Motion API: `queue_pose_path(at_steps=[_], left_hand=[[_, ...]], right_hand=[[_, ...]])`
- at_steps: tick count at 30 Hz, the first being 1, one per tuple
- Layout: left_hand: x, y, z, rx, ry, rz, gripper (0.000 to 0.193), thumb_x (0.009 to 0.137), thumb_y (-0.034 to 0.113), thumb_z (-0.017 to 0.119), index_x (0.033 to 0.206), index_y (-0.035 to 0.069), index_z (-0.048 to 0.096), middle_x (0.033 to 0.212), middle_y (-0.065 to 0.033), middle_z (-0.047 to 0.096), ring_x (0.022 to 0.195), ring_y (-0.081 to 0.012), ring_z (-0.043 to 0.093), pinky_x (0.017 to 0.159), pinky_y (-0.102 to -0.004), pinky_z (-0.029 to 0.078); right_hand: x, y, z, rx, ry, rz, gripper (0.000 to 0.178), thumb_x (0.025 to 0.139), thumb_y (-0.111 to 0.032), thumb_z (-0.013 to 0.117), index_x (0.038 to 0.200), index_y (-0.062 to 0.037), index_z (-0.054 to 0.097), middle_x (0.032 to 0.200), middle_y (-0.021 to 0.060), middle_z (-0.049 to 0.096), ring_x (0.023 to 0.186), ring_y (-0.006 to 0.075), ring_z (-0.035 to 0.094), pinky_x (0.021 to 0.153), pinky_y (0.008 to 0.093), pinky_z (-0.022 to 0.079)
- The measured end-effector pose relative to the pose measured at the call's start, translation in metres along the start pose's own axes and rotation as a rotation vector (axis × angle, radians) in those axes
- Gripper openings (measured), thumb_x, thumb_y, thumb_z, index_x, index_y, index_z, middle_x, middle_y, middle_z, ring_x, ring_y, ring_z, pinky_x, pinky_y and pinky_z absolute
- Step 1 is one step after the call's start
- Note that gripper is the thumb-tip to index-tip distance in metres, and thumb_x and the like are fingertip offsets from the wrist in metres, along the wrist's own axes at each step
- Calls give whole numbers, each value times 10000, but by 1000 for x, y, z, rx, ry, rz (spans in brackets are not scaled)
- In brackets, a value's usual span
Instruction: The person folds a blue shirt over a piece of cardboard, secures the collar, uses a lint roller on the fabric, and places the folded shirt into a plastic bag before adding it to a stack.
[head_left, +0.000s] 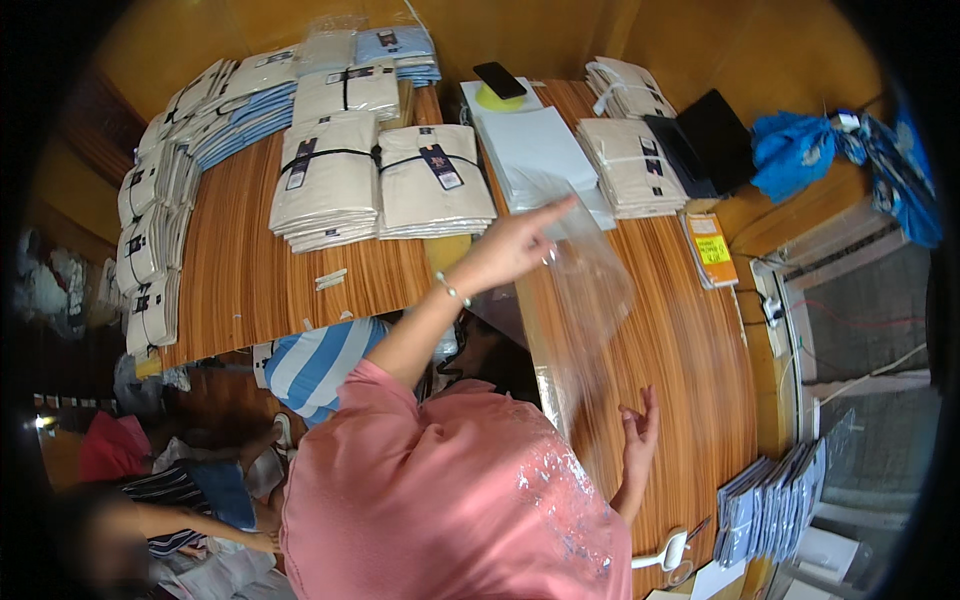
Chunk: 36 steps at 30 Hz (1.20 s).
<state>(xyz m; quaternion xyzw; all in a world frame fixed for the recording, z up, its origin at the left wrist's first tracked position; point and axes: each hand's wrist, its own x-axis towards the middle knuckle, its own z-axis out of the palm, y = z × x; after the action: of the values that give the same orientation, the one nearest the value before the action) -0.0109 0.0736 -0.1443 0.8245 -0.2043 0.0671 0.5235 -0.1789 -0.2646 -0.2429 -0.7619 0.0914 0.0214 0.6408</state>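
A person in a soft pink shirt (440,490), its front flecked with a silvery pattern, stands at a wood-grain table (670,320), the right hand (638,440) held out over the near boards, fingers loosely parted and seemingly holding nothing. The left hand (505,250), a beaded bracelet (452,290) at its wrist, reaches out with the index finger extended and the thumb near the other fingers, gripping a clear plastic sheet (600,275); the exact pinch is hard to make out. The thin, glossy film hangs blurred above the table between the two hands. Beyond the left hand sit two squared piles of folded cream cloth, a left pile (328,180) and a right pile (432,182), each crossed by a dark band and bearing a dark tag. Just beside them lies a smooth stack of white sheets (540,150), flanked on its right by a cream bundle (632,165) tied with a pale strip. Farther back, a black phone (500,80) rests on a rounded yellow-green object (497,99), near the brown wall (550,40).
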Motion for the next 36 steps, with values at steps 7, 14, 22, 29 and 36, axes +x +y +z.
queue_pose_path(at_steps=[7, 14, 22, 29, 36], left_hand=[[33, -16, -132, 194, 498, -8, 688, 773, -65, 541, 1388, 196, 377, 1390, -124, 425, 779, -156, 662, 713, -275, 517], [-43, -2, -180, 748, 549, -69, 476, 821, -28, 564, 1279, 79, 490, 1083, -161, 631, 848, -264, 653, 767, -301, 507], [-110, 46, -247, 1200, 662, -22, 105, 798, 46, 627, 890, 13, 664, 951, -132, 655, 1005, -290, 589, 927, -385, 414], [-89, 4, -335, 631, 609, -181, 102, 846, 104, 614, 897, 25, 575, 834, -65, 610, 888, -178, 536, 807, -312, 422], [-2, -203, -441, 152, 612, -319, 350, 830, 90, 615, 1126, 72, 429, 913, -55, 523, 802, -130, 492, 632, -295, 440]], right_hand=[[36, 94, 35, -689, 40, -176, 499, 898, -239, 519, 1354, -66, 413, 1446, 174, 310, 1355, 330, 245, 1096, 485, 151], [28, 98, 57, -1018, 161, -270, 472, 884, -226, 479, 1336, -94, 449, 1438, 186, 313, 1348, 345, 247, 1083, 539, 129], [31, 106, 59, -1002, 215, -294, 474, 848, -209, 508, 1306, -93, 485, 1428, 177, 334, 1337, 340, 274, 1082, 536, 129], [38, 94, 67, -873, 267, -240, 416, 826, -138, 560, 1234, -63, 530, 1357, 174, 406, 1238, 334, 380, 1043, 491, 236], [153, 60, 127, -519, 273, -252, 405, 766, -67, 573, 1167, -17, 543, 1222, 193, 470, 1126, 384, 436, 982, 438, 347]])
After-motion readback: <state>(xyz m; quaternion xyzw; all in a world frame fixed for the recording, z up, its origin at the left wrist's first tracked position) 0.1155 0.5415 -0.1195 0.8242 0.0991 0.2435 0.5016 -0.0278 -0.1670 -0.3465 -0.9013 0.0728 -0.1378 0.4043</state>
